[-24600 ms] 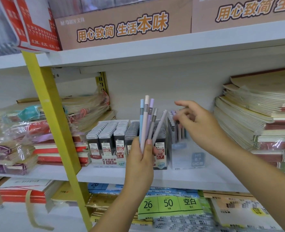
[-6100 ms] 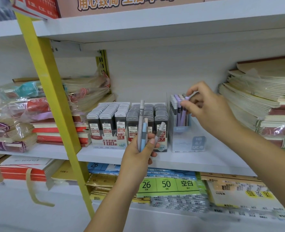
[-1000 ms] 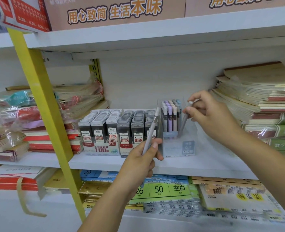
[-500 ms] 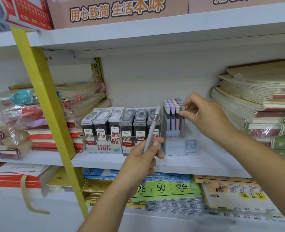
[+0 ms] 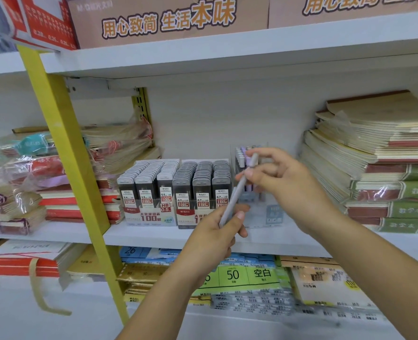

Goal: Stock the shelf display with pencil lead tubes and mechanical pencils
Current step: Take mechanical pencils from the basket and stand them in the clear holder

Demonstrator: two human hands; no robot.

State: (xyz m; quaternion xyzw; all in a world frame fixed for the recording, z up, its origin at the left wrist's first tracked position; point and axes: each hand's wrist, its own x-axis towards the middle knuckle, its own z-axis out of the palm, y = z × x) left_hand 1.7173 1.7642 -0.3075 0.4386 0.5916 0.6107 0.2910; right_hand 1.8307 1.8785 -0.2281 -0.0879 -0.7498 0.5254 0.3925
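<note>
Handover step: my left grip [image 5: 217,231] holds the grey pencil [image 5: 237,192] by its lower end, and my right grip [image 5: 284,182] pinches it near the top, in front of the clear box [image 5: 264,214] on the shelf [image 5: 154,235]. Next, I judge, the left lets go and the right slots it among the pencils standing there — a tight gap, so aim matters. Lead tubes [image 5: 176,185] stand just left of the box; notebooks [image 5: 379,153] pile up on the right
</note>
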